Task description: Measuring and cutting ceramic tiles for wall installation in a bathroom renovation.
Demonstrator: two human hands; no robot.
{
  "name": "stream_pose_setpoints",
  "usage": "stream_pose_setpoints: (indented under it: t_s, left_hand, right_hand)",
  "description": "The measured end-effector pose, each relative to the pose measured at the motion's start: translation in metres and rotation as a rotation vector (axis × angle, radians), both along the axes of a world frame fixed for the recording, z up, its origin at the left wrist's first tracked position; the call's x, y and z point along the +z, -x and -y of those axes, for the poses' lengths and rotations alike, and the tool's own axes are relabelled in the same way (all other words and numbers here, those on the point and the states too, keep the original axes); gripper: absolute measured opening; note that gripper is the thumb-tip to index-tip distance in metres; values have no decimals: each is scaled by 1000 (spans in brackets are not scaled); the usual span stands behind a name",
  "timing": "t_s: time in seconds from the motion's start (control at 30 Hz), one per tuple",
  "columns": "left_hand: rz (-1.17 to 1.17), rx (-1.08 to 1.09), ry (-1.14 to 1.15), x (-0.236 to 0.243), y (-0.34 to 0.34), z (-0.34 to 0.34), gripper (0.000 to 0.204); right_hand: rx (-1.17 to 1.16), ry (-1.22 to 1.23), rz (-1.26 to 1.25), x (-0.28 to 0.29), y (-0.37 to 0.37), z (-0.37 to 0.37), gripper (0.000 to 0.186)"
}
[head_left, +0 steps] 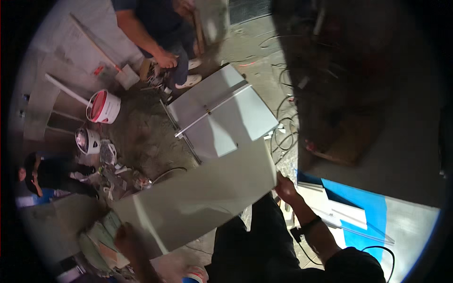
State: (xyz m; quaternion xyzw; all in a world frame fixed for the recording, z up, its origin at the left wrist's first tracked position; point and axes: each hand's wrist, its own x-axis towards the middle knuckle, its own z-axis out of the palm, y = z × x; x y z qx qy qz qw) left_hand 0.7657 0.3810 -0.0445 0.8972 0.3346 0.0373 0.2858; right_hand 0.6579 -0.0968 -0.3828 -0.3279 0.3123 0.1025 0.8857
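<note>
A large flat grey panel (198, 207), long and rectangular, hangs tilted in front of my legs. My right hand (285, 187) grips its right end, the fingers partly hidden behind the edge. In dim light my left hand (127, 238) is at the panel's left end, its fingers dark and blurred but closed at the edge. Just beyond lies a wide pale slab (226, 113) on a low support. Across that slab runs a straight metal rail (214, 109). The near panel's far edge overlaps the slab's near side in view.
Another person (165, 33) stands beyond the slab; one more (52, 174) is at far left. White buckets (106, 107), a long-handled shovel (126, 76) and debris lie leftward. Black cables (285, 134) coil right of the slab. A blue sheet (354, 207) with white strips is at right.
</note>
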Motion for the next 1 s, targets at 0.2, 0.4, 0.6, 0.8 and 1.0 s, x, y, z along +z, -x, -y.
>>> stream_pose_setpoints:
  t_s: [0.2, 0.4, 0.6, 0.8, 1.0]
  left_hand:
    - [-66, 147, 182, -253, -15, 10, 27]
    - [-96, 165, 229, -632, -83, 56, 39]
    - [-11, 112, 299, -860, -170, 98, 41]
    - [73, 49, 263, -953, -216, 71, 38]
    - [50, 24, 251, -985, -202, 51, 30]
  right_hand:
    - [686, 968, -50, -143, -57, 104, 22]
    - [701, 1155, -42, -358, -172, 200, 20]
    - [725, 1252, -173, -533, -277, 234, 36]
    - [532, 1217, 51, -615, -349, 168, 37]
    - [540, 1196, -115, -640, -351, 153, 41]
